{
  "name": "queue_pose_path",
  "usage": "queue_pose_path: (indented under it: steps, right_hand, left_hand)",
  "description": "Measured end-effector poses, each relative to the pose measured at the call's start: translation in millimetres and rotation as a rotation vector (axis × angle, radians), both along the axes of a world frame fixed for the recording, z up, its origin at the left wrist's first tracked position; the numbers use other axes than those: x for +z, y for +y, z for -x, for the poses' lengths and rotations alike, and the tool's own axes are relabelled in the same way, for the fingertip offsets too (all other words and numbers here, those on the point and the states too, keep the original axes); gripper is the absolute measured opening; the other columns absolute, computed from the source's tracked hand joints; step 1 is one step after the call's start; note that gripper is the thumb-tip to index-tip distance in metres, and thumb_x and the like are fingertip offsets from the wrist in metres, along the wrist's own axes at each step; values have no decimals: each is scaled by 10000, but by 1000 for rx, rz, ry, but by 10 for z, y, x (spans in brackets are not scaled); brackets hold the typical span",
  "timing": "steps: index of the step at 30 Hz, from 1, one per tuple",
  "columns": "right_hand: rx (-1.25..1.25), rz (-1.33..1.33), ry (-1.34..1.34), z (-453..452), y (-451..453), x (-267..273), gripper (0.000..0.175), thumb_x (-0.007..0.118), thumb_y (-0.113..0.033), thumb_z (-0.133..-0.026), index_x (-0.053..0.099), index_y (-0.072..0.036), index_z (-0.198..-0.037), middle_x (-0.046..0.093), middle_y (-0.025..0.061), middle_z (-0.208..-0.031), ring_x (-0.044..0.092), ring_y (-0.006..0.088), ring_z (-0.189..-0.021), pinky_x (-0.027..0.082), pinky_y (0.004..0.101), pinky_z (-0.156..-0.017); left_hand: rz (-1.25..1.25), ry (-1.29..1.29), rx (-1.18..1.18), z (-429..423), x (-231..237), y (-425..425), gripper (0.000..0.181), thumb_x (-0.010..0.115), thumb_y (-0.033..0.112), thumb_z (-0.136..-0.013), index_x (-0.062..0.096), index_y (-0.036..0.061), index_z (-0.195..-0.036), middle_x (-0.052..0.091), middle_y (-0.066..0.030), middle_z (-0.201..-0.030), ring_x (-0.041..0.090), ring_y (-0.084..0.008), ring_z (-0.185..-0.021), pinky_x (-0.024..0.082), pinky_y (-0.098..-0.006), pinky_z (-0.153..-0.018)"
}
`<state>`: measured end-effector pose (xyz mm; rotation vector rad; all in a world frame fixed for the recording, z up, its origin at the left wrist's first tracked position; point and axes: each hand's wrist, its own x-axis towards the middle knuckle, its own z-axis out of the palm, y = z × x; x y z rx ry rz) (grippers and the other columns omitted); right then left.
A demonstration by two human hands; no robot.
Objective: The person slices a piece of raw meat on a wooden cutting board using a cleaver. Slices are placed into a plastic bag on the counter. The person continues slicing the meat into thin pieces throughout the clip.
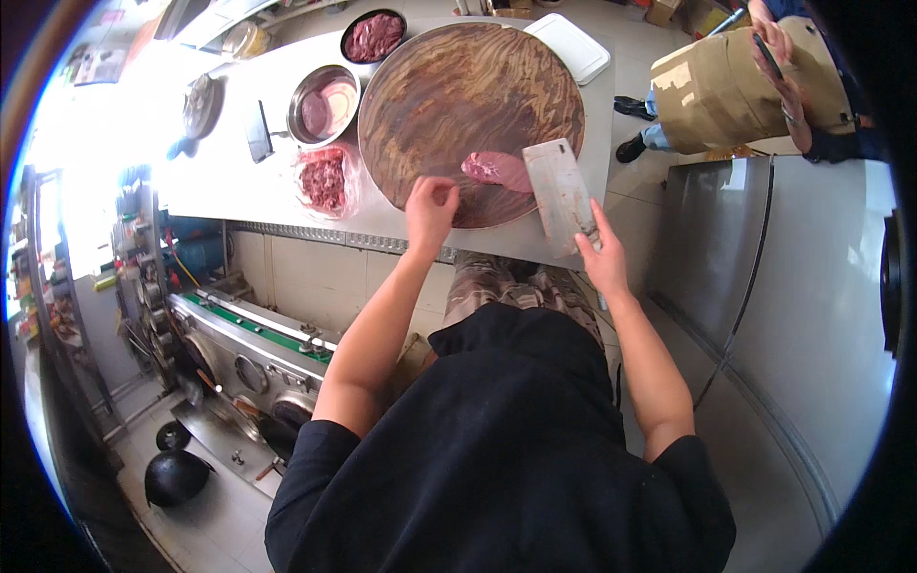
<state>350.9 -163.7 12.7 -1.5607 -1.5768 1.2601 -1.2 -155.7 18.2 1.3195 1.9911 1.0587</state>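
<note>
A round wooden chopping block lies on the metal table before me, with a piece of raw red meat near its front right. My right hand grips the handle end of a cleaver, whose broad blade overlaps the right end of the meat and the block's edge. Over the block's front left edge is my left hand, fingers curled and thumb near them; nothing shows between them. A steel bowl with pale pink contents and a plastic bag of chopped meat stand left of the block.
Behind the block are a dark bowl of meat and a white lid. A phone stands on the table's left part. Another person holds a phone at the upper right, near a steel cabinet. A stove stands lower left.
</note>
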Motion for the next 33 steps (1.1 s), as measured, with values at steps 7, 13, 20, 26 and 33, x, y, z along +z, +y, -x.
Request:
queue_pose_path:
  steps: [7,13,20,26,33]
  right_hand:
    - [24,99,-26,295,109,-286,742,804,-174,-1003,504,-226,-1680,718,225,-1455,702,319,-1354,545,395,-1093]
    - [-1,39,-81,456,164,-294,732,807,-176,-1004,518,-257,-1671,750,229,-1393,750,307,-1264,572,391,-1037]
    - [-45,78,-104,633,179,-172,717,790,-188,-1017,515,-267,-1674,799,197,-1285,788,245,-1098,585,373,-964]
    - [-51,82,-166,738,168,-102,710,767,-135,-1027,508,-234,-1681,816,195,-1215,763,179,-986,587,351,-910]
    - [-36,0,-89,783,167,-202,714,761,-127,-1032,495,-205,-1690,813,122,-1192,698,117,-945,575,318,-890]
  left_hand:
    - [-259,461,-384,-174,-185,529,109,818,97,-895,781,48,-985,726,-93,-1070,700,-324,-1039,596,-419,-921]
    - [-262,497,-505,-62,-203,548,100,820,90,-890,785,49,-975,734,-93,-1080,703,-316,-1039,604,-407,-914]
    - [-277,480,-522,-22,-212,559,94,819,88,-894,785,48,-971,739,-87,-1086,707,-307,-1035,610,-405,-913]
    - [-281,466,-538,11,-219,548,93,814,97,-902,784,52,-977,740,-80,-1098,708,-300,-1039,612,-401,-915]
    - [-233,470,-559,49,-268,560,86,797,105,-923,779,58,-992,744,-68,-1123,700,-290,-1064,605,-398,-944]
